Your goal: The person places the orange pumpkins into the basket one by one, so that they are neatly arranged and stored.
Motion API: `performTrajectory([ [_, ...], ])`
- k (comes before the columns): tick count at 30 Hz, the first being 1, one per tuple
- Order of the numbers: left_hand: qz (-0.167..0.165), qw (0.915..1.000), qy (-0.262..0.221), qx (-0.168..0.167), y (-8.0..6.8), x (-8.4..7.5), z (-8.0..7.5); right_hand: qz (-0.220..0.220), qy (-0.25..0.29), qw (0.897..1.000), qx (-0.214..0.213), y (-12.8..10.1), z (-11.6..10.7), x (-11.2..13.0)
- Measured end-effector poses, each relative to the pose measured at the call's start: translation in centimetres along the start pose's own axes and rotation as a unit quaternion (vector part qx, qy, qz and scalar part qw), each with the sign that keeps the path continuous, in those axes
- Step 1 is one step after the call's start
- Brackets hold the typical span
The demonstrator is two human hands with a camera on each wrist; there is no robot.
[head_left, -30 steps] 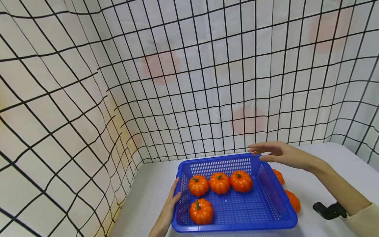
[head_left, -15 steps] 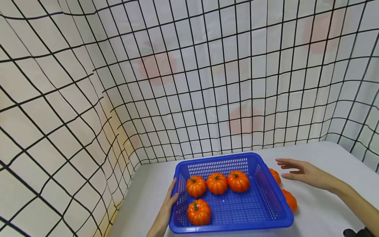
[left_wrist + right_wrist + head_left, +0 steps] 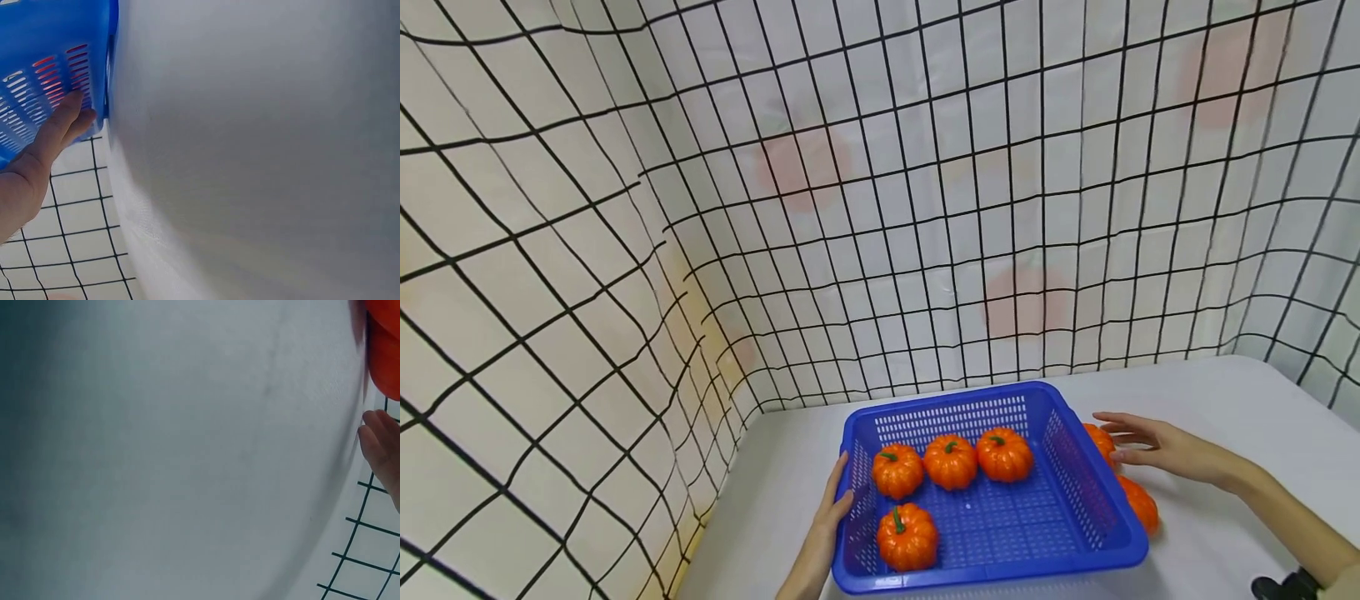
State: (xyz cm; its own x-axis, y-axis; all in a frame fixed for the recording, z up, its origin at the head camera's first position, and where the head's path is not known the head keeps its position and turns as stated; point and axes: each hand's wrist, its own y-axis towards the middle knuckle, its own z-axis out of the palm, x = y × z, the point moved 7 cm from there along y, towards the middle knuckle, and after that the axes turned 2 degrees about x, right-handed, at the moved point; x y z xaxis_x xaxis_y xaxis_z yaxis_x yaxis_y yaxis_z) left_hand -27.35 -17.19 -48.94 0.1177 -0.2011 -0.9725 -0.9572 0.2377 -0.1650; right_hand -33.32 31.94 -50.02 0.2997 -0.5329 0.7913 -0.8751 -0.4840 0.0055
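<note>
My left hand (image 3: 824, 521) rests against the left side of a blue plastic basket (image 3: 1000, 575). Its fingers lie fairly straight along the outer slotted wall (image 3: 56, 50) in the left wrist view. Inside sit several shiny orange pumpkins with green stems: a left one (image 3: 897, 472), a middle one (image 3: 951, 462), a right one (image 3: 1004, 455) and a near one (image 3: 907, 537). Beyond the basket's right wall my right hand (image 3: 1165, 450) reaches, fingers extended and slightly bent, at a pumpkin (image 3: 1099, 442) partly hidden by the basket. Whether it touches cannot be told. Another pumpkin (image 3: 1140, 504) lies nearer.
The basket stands on a white table (image 3: 1210, 392). Black netting (image 3: 955, 250) over pale sheets rises behind and on both sides. A small black object (image 3: 1285, 585) is by the right wrist.
My right hand has moved from above the basket's far right corner to the right and down, then in toward the far outside pumpkin. The left hand stays against the basket.
</note>
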Motion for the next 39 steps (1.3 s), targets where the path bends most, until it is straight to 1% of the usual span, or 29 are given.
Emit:
performTrajectory([
  [7, 0.005, 1.0, 0.007, 0.001, 0.2, -0.1, -0.4, 0.009, 0.031, 0.999, 0.023, 0.4, 0.5, -0.3],
  [11, 0.01, 0.9998, 0.017, 0.006, 0.5, -0.2, -0.9, 0.012, 0.048, 0.998, 0.029, 0.4, 0.7, -0.3],
  [16, 0.021, 0.9993, 0.021, 0.023, 1.1, -0.3, -1.5, 0.002, 0.046, 0.999, 0.02, 0.5, 0.7, -0.2],
  [20, 0.015, 0.999, 0.028, 0.032, 1.4, -0.2, -1.7, -0.011, 0.038, 0.999, 0.01, 0.5, 0.5, -0.1],
  [24, 0.013, 0.999, 0.026, 0.034, 1.5, -0.2, -1.7, -0.009, 0.036, 0.999, 0.009, 0.5, 0.6, -0.1],
  [28, 0.016, 0.9991, 0.024, 0.03, 1.4, -0.2, -1.7, -0.001, 0.036, 0.999, 0.016, 0.7, 0.9, 0.1],
  [34, 0.023, 0.9991, 0.021, 0.03, 1.2, -0.2, -1.7, -0.002, 0.044, 0.999, 0.022, 0.8, 1.1, 0.4],
  [39, 0.024, 0.999, 0.019, 0.033, 1.3, -0.1, -1.6, -0.001, 0.036, 0.999, 0.022, 0.6, 1.0, 0.4],
])
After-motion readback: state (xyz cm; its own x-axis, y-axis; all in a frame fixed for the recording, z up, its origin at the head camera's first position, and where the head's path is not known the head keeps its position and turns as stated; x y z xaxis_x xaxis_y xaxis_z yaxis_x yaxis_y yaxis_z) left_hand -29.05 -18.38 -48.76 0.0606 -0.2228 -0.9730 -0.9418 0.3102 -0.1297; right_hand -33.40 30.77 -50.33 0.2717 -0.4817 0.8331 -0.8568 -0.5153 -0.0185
